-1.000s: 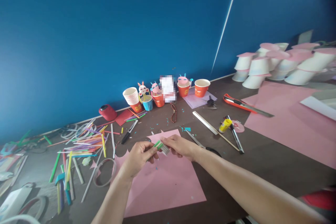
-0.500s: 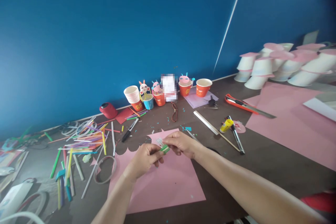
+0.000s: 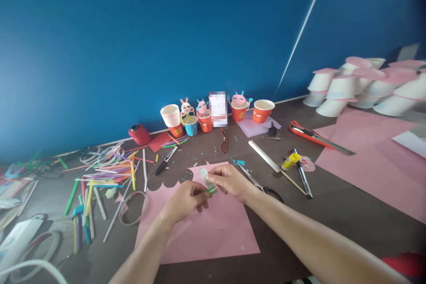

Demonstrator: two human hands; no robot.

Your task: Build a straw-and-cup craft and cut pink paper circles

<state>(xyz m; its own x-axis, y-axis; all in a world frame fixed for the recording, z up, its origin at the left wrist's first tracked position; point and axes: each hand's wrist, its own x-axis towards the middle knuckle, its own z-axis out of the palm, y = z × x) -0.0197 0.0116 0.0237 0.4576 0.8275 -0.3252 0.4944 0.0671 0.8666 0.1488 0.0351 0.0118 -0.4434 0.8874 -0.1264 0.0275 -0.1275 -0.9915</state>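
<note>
Over a pink paper sheet (image 3: 206, 235) with a scalloped far edge, my hands are close together at a small clear-and-green packet (image 3: 209, 190) whose exact kind I cannot make out. My left hand (image 3: 188, 199) is closed, thumb and fingers pinching its green end. My right hand (image 3: 228, 182) is closed on the clear, whitish part (image 3: 203, 175), which points up and away. Just beyond my right wrist lie scissors (image 3: 254, 179), blades apart. A roll of tape (image 3: 146, 208) lies by the sheet's left edge.
Colourful straws (image 3: 113, 171) spread across the left. Paper cups (image 3: 171, 116) and small decorated figures stand along the blue wall. To the right lie a red utility knife (image 3: 319, 135) with its blade out, a yellow glue stick (image 3: 290, 161) and a marker (image 3: 303, 177). Cup stacks (image 3: 339, 88) stand at far right.
The clear part of the packet shows more fully above my right fingers. Both hands stay close together over the pink sheet. The view has shifted slightly, showing more of the scissors.
</note>
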